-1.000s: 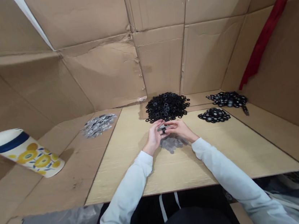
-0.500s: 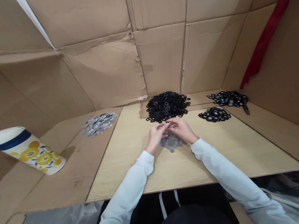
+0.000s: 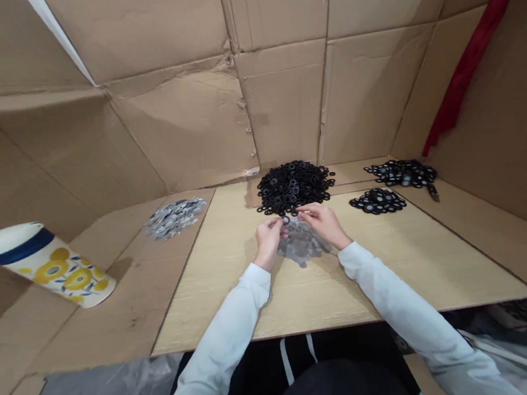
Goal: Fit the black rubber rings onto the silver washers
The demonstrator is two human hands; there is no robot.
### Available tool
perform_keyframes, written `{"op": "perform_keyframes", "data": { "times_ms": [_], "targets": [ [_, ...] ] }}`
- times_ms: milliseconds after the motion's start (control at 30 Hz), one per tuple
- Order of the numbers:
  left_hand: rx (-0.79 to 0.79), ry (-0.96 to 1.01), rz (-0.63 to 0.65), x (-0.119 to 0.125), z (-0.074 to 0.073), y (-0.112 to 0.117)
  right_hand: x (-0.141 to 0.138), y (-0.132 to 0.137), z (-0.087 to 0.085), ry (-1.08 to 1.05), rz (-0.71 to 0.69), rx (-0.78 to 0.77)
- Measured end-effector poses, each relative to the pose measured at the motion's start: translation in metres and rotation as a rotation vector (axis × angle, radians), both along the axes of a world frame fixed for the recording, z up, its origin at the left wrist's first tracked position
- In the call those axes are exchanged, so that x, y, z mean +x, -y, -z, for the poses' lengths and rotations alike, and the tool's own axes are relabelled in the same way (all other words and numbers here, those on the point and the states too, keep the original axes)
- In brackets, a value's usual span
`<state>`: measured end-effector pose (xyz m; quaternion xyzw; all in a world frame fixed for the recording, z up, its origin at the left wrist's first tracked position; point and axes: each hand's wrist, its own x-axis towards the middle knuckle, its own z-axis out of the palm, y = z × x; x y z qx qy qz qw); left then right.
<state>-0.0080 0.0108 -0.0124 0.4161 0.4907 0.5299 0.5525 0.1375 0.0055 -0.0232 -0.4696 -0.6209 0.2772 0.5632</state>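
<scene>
My left hand (image 3: 268,238) pinches a small ring (image 3: 286,219) at its fingertips, at the near edge of the black rubber rings. That heap of black rings (image 3: 293,187) lies just beyond my hands. My right hand (image 3: 321,222) reaches toward the heap with its fingers apart, and I see nothing in them. Between and just below my hands lies a small pile of grey metal washers (image 3: 302,242), partly hidden by my fingers. To the right lies a patch of black rings with silver centres (image 3: 378,201).
A pale wooden board (image 3: 398,277) lies under my hands, with cardboard around it. Further black-and-silver rings (image 3: 403,174) lie at the back right, and silver washers (image 3: 174,218) lie at the left. A floral paper cup (image 3: 44,266) lies on its side at the far left.
My hands were together over the grey washers, with a black ring between them. They have parted and moved forward, and the right hand now reaches toward the black heap.
</scene>
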Motion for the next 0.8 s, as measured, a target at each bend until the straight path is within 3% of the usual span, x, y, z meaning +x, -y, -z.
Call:
{"op": "perform_keyframes", "data": {
  "times_ms": [367,667,800],
  "targets": [
    [0.069,-0.021,0.091,0.003,0.000,0.002,-0.006,0.006,-0.008,-0.265,-0.060,-0.172],
    [0.051,0.019,0.177,0.005,-0.001,0.005,-0.004,0.004,-0.011,-0.224,-0.051,-0.166],
    [0.027,0.073,0.223,0.005,-0.003,0.008,-0.003,0.003,-0.010,-0.306,-0.099,-0.240]
  ]
}}
